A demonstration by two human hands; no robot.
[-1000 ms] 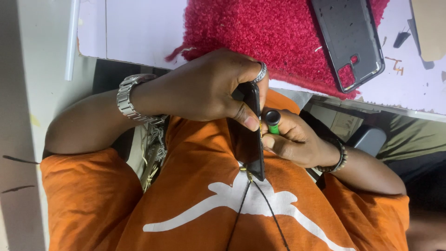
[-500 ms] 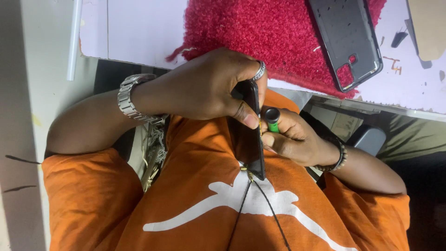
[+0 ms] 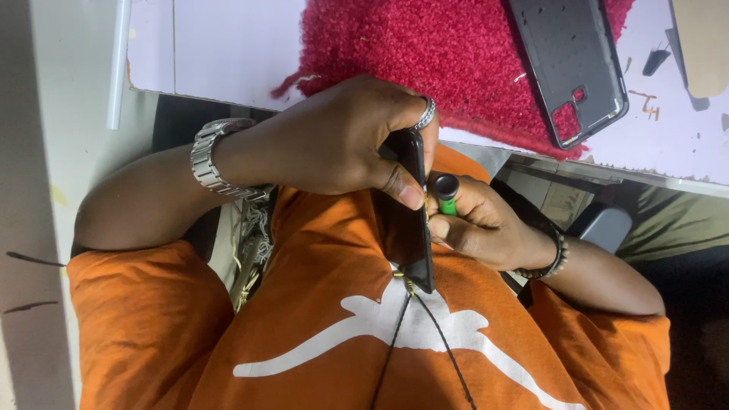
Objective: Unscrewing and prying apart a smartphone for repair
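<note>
I see my left hand (image 3: 334, 148) with its fingers clenched around a dark phone (image 3: 406, 216), held edge-on against my orange shirt (image 3: 319, 319), just below the edge of the table (image 3: 228, 53). My right hand (image 3: 474, 224) sits just beside the phone on its far side from the left hand, fingers wrapped around a green-and-black tool (image 3: 446, 193) whose tip touches the phone's edge. Beyond the phone, on the table, lies a red fuzzy mat (image 3: 425, 45), and a grey phone back cover (image 3: 569, 64) rests partly on that mat.
</note>
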